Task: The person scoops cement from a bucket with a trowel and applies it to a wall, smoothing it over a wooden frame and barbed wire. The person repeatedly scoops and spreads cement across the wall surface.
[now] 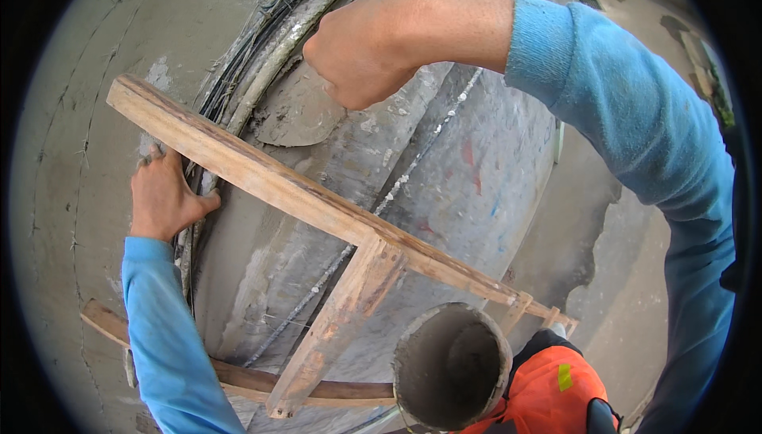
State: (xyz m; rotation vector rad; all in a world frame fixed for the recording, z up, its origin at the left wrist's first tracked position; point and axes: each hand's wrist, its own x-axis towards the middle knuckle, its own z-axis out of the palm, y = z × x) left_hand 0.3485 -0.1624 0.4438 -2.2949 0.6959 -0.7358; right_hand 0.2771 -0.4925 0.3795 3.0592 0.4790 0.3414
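Observation:
My right hand is a closed fist around a trowel, whose handle is hidden in the palm. Below the knuckles shows its flat, rounded blade, smeared with grey mortar and close to the wall. My left hand rests against the wall beside the cables, thumb stretched away from the fingers, and it grips nothing. Just above it, the upper rail of a wooden ladder slants across the view. A bundle of dark cables and a pale pipe runs behind the rail, between my two hands.
A mortar-crusted bucket with grey mix inside sits at the ladder's lower rail. A wide rung joins the rails. Paint-flecked grey boards lie beyond, crossed by a mortar-spotted cord. Orange cloth shows at the lower edge.

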